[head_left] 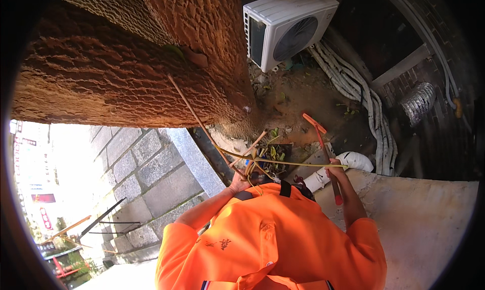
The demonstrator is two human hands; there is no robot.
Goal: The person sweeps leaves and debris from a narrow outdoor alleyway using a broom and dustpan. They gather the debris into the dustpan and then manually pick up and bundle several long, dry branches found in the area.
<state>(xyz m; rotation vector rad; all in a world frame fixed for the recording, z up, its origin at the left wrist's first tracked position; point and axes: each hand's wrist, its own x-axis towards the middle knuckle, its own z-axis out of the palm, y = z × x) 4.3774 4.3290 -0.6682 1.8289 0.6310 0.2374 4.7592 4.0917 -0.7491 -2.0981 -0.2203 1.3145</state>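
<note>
My left hand (239, 183) is closed round the lower ends of several thin branches, in front of my orange shirt. One long brown branch (194, 113) slants up and left across the tree trunk. A yellowish stick (298, 164) runs right from that bunch, its end at my right hand. My right hand (337, 170) is closed on the shaft of a red tool with an orange crosspiece (314, 123) at its top; the tool's exact kind is unclear. Leafy twigs (275, 156) lie between the hands, over a dark container or ground I cannot make out.
A thick tree trunk (111, 78) fills the upper left. Beyond the hands stands a white air-conditioner unit (290, 30), with white-wrapped pipes (371, 106) to its right. A pale ledge (419, 214) is at right, a white pipe elbow (353, 162) by its edge. Stone paving (146, 164) lies left.
</note>
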